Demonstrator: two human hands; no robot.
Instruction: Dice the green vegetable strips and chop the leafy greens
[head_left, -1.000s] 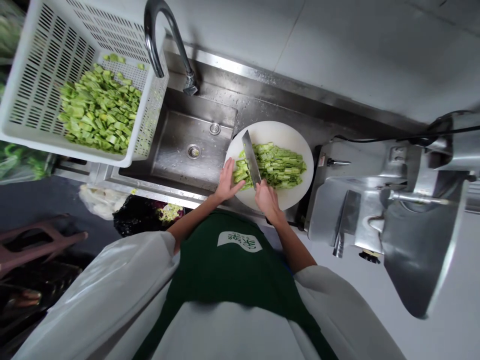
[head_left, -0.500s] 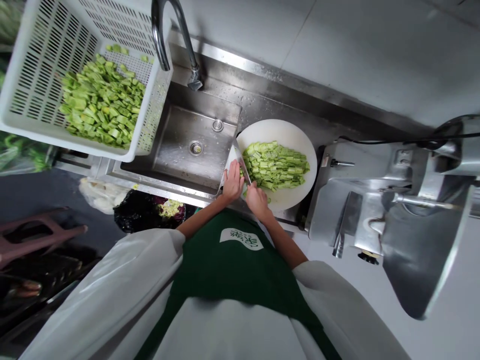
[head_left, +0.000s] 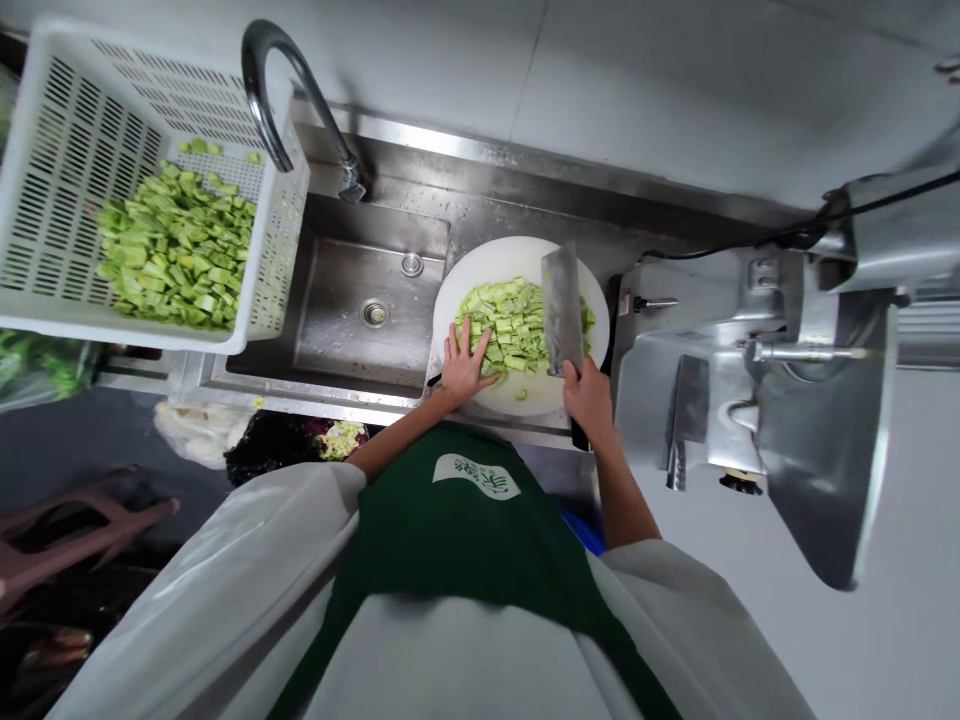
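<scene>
Cut pale-green vegetable pieces (head_left: 510, 325) lie heaped on a round white cutting board (head_left: 465, 275). At the heap's left side, my left hand (head_left: 463, 370) rests with its fingers spread, the fingertips touching the pieces. My right hand (head_left: 590, 400) is closed round the handle of a cleaver (head_left: 561, 310). The cleaver's broad blade lies over the right part of the heap and hides some of the pieces there. Near the board's front edge is a small loose green slice (head_left: 521, 395).
Left of the board is a steel sink (head_left: 337, 310) with a curved faucet (head_left: 300, 75). A white perforated basket (head_left: 259, 270) holds more cut pieces. On the right stands a metal slicing machine (head_left: 817, 400), with another cleaver (head_left: 686, 410) lying on it. A black bag (head_left: 259, 445) sits below the sink.
The cleaver has moved from the heap's left edge to its right side, with my right hand following. My left hand has spread its fingers against the pieces. The view has shifted slightly.
</scene>
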